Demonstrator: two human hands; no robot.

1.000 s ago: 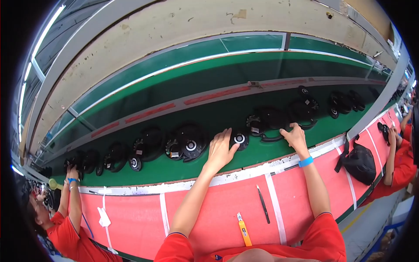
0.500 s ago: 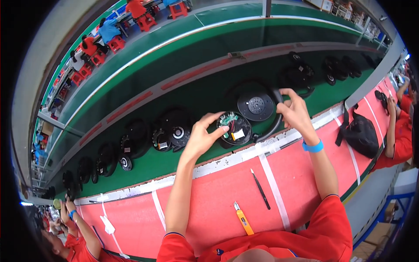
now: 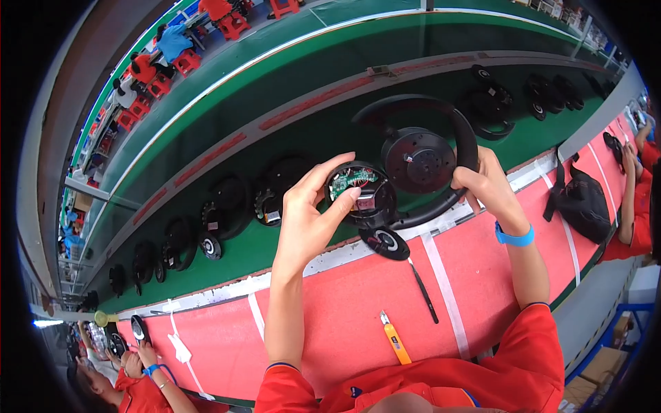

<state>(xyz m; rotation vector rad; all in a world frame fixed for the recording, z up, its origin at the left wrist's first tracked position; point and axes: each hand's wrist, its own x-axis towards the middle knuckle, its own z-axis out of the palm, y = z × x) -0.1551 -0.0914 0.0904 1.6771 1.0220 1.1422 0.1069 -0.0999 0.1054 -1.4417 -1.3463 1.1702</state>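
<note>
A pair of large black over-ear headphones [image 3: 466, 134] is held between my hands above the edge of the pink bench. My left hand [image 3: 303, 217] grips the opened ear cup [image 3: 377, 215], thumb on its inside, where a green circuit board [image 3: 351, 179] and a silvery block [image 3: 367, 200] show. From that cup hangs a round black cover [image 3: 384, 243] with a pale ring. My right hand [image 3: 490, 184] is closed around the headband on the other side. The second ear cup [image 3: 418, 160] faces up with holes at its centre.
On the pink bench [image 3: 330, 303] lie a yellow utility knife [image 3: 396, 342] and black tweezers [image 3: 423, 292]. Several headphones [image 3: 224, 213] line the green conveyor belt [image 3: 200, 272]. A black bag [image 3: 585, 210] lies at right. Co-workers' hands [image 3: 138, 361] work at both sides.
The headphones have been lifted and tilted, and the round cover now dangles below the opened cup. Both hands keep hold. At far left, the co-worker's hands now have a round black part.
</note>
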